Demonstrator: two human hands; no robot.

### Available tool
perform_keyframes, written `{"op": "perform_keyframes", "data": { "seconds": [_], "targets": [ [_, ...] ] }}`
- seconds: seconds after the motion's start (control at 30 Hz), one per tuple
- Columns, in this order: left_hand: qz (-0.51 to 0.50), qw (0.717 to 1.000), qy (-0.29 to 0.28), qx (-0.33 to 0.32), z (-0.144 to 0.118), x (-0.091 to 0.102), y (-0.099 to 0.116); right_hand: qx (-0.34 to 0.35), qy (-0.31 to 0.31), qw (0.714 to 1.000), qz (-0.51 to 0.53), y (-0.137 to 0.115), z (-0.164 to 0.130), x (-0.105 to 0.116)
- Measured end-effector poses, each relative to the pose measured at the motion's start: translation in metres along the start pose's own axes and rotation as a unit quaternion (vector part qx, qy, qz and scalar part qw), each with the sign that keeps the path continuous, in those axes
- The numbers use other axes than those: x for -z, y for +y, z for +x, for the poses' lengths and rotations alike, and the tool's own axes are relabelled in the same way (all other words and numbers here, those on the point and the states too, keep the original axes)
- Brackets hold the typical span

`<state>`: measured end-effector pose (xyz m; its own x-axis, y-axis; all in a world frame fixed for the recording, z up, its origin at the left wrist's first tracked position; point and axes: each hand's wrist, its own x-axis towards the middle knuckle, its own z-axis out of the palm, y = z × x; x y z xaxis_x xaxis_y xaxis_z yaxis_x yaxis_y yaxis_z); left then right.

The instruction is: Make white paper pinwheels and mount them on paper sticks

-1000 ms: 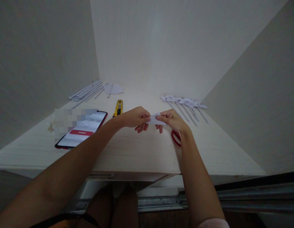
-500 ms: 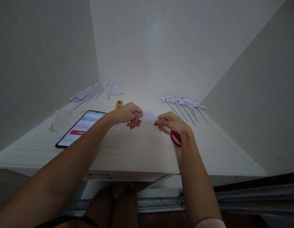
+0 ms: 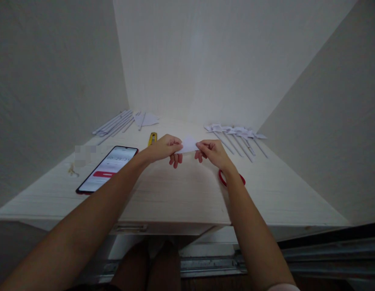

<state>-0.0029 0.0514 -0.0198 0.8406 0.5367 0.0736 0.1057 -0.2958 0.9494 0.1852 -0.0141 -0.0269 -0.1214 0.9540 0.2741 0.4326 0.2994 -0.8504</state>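
A small piece of white paper (image 3: pixel 189 144) is stretched between my two hands, above the middle of the desk. My left hand (image 3: pixel 169 148) pinches its left end between thumb and fingers. The right end is pinched by my right hand (image 3: pixel 210 152) in the same way. Under my right wrist lie the red handles of what look like scissors (image 3: pixel 223 178), partly hidden by the arm. Just behind my left hand rests a yellow box cutter (image 3: pixel 152 138).
A phone (image 3: pixel 108 167) showing a timer lies on the desk (image 3: pixel 175 198) at left. Behind it are rolled paper sticks (image 3: pixel 114 123) and cut paper pieces (image 3: pixel 149 119). Paper shapes on sticks (image 3: pixel 238 135) lie in a row at right. Walls enclose the back and sides.
My right hand has shifted its grip along the paper, its fingers now further over the right end. The view has tilted slightly. The paper stays in both hands.
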Motion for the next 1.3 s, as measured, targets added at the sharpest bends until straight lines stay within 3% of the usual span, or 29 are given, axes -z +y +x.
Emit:
{"op": "perform_keyframes", "data": {
  "seconds": [0.07, 0.2, 0.4, 0.57, 0.7, 0.77, 0.87, 0.97, 1.03, 1.1, 1.2, 1.3],
  "targets": [
    [0.034, 0.999, 0.010, -0.006, 0.002, 0.000, -0.003, -0.013, -0.011, 1.000, 0.008, -0.002, -0.001, -0.004],
    [0.110, 0.986, 0.083, -0.096, 0.007, -0.002, -0.010, -0.022, -0.076, 0.997, -0.020, -0.001, -0.002, -0.012],
    [0.214, 0.967, 0.079, -0.114, 0.006, -0.005, -0.017, -0.020, -0.118, 0.990, -0.072, 0.005, -0.002, -0.021],
    [0.205, 0.963, 0.102, -0.143, 0.011, -0.018, -0.016, -0.020, -0.114, 0.992, -0.053, 0.002, -0.002, -0.010],
    [0.155, 0.968, 0.110, -0.164, 0.012, -0.018, -0.011, -0.049, -0.097, 0.993, -0.045, 0.002, -0.008, 0.011],
    [0.112, 0.969, 0.147, -0.163, 0.008, -0.009, -0.007, -0.071, -0.048, 0.995, -0.042, 0.005, -0.013, 0.026],
    [0.042, 0.954, 0.248, -0.164, 0.001, 0.007, 0.001, -0.092, 0.029, 0.994, -0.043, 0.010, -0.017, 0.039],
    [0.069, 0.933, 0.301, -0.185, 0.000, 0.010, 0.010, -0.103, -0.072, 0.989, -0.083, 0.012, -0.011, 0.028],
    [0.143, 0.935, 0.267, -0.186, 0.000, 0.005, 0.015, -0.080, -0.146, 0.980, -0.111, 0.013, -0.003, 0.010],
    [0.239, 0.934, 0.203, -0.172, -0.001, -0.002, 0.014, -0.060, -0.180, 0.965, -0.181, 0.014, 0.003, -0.007],
    [0.363, 0.911, 0.125, -0.153, -0.009, -0.009, 0.000, -0.030, -0.191, 0.944, -0.269, 0.019, 0.008, -0.021],
    [0.414, 0.894, 0.073, -0.151, -0.018, -0.012, -0.023, -0.002, -0.170, 0.926, -0.338, 0.023, 0.007, -0.023]
  ]
}}
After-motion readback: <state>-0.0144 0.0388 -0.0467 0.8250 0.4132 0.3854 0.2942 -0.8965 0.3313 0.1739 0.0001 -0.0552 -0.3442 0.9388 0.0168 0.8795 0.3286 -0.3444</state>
